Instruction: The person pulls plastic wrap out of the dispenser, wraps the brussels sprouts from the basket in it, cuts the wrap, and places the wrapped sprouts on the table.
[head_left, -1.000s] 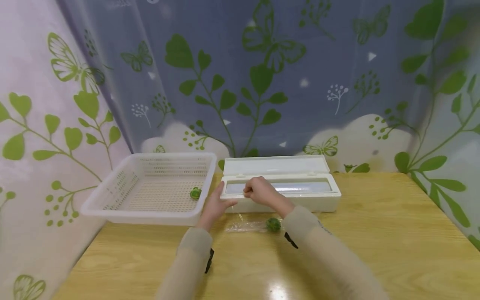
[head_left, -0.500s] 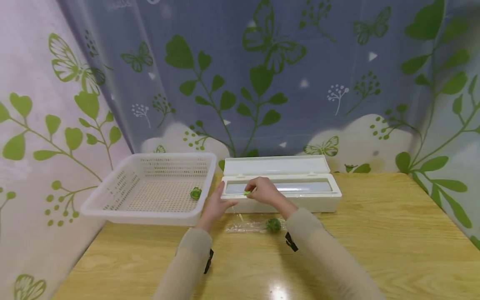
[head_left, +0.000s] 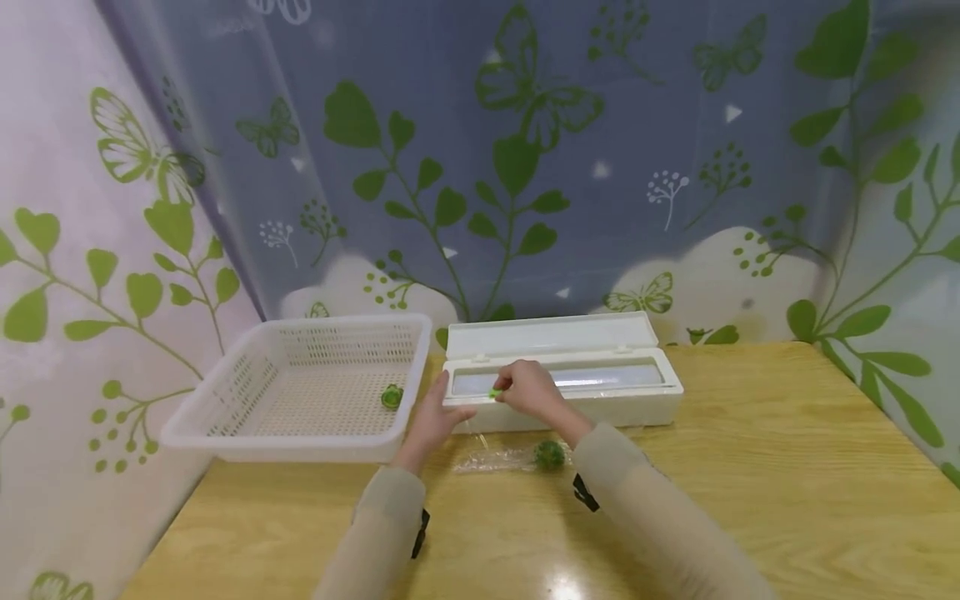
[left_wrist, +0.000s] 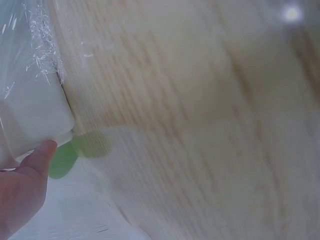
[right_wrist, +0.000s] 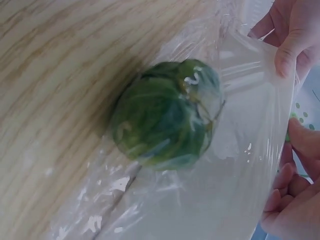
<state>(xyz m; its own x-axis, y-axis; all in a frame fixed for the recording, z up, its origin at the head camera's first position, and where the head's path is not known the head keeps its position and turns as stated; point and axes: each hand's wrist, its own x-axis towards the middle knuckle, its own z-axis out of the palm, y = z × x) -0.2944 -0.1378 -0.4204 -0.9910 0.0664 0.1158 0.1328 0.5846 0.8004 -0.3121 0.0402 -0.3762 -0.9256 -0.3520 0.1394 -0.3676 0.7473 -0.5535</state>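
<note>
A long white cling film dispenser [head_left: 585, 408] lies on the table, its lid [head_left: 555, 335] tipped back and a pale roll [head_left: 600, 377] inside. My left hand [head_left: 432, 417] grips the left end, thumb along the front; in the left wrist view a digit [left_wrist: 37, 162] rests at its corner. Over the front rim, my right hand [head_left: 527, 389] pinches a small green slide cutter [head_left: 494, 393], mostly covered by the fingers. Clear cling film [head_left: 487, 460] hangs from the dispenser onto the table. A small, round, cabbage-like green vegetable [right_wrist: 165, 115] lies under the film, close before the dispenser.
Left of the dispenser stands a white perforated plastic basket [head_left: 281, 448], with another small green vegetable [head_left: 392, 397] inside near its right wall. A patterned curtain [head_left: 420, 83] hangs behind the wooden table [head_left: 750, 467].
My right hand has shifted slightly right along the front rim, and the green slide cutter now shows at its fingertips. The left hand keeps its grip. The head view has tilted a little.
</note>
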